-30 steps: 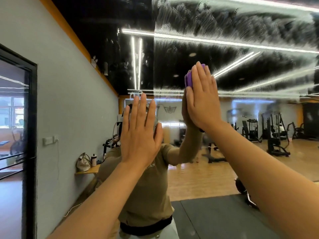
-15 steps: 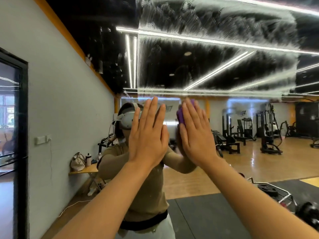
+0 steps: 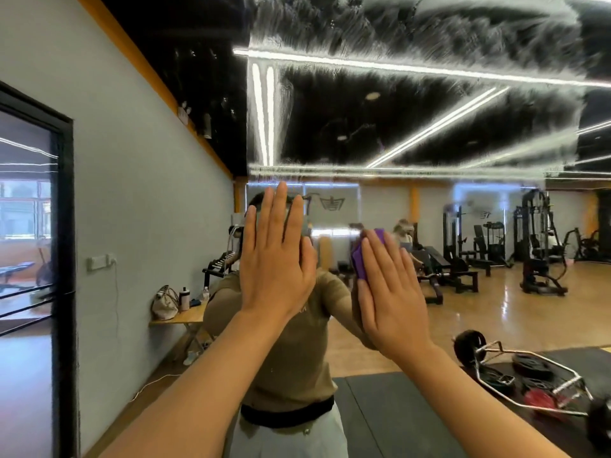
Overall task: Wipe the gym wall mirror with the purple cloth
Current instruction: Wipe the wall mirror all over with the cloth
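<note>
The gym wall mirror (image 3: 429,127) fills the view ahead, its upper part covered in streaky white smears. My right hand (image 3: 388,292) lies flat, fingers straight, pressing the purple cloth (image 3: 362,256) against the glass at about chest height. Only a strip of the cloth shows past my fingers. My left hand (image 3: 276,259) rests flat on the mirror to the left of it, fingers spread and straight, holding nothing. My own reflection stands behind both hands.
A grey wall (image 3: 139,200) with a black-framed door (image 3: 62,259) runs along the left. Reflected in the glass are a small wooden table with bags (image 3: 178,317), weight machines (image 3: 535,246), a barbell on a dark mat (image 3: 515,375) and another person.
My right hand has slid the cloth down the mirror, from high on the smeared band to below it. My left hand has stayed flat on the glass. My view has shifted.
</note>
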Available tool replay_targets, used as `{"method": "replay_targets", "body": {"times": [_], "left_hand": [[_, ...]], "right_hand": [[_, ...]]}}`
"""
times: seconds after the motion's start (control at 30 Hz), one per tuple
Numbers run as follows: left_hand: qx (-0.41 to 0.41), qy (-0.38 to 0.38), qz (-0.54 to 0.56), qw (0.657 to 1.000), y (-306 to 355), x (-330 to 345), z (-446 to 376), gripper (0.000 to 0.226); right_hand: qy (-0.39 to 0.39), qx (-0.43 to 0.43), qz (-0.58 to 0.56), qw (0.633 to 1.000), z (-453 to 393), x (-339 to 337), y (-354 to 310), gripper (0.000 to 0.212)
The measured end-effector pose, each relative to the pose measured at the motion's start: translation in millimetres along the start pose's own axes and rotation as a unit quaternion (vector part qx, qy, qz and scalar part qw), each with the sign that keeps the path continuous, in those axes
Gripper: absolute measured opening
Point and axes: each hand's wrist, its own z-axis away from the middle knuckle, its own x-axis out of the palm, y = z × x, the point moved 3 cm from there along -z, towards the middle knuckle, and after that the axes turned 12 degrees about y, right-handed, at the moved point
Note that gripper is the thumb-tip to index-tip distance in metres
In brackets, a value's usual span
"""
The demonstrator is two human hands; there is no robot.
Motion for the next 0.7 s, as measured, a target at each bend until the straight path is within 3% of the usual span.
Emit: {"method": "replay_targets", "body": {"times": [0.17, 0.43, 0.57, 0.7], "left_hand": [[0.021, -0.019, 0.001, 1.000, 19.8, 6.5, 5.6, 0.063], [0.031, -0.020, -0.003, 0.999, 33.8, 13.0, -1.3, 0.061], [0.041, -0.015, -0.002, 0.999, 40.5, 16.1, 1.0, 0.060], [0.025, -0.004, -0.004, 1.000, 50.3, 23.0, 3.2, 0.060]], "right_hand": [[-0.008, -0.016, -0.006, 1.000, -16.9, 2.6, 7.7, 0.056], [0.052, 0.084, 0.021, 0.995, -134.5, 18.3, 45.2, 0.057], [0.055, 0.070, 0.001, 0.996, -84.5, 8.2, 38.1, 0.057], [0.002, 0.022, 0.006, 1.000, -5.8, -7.3, 36.8, 0.057]]}}
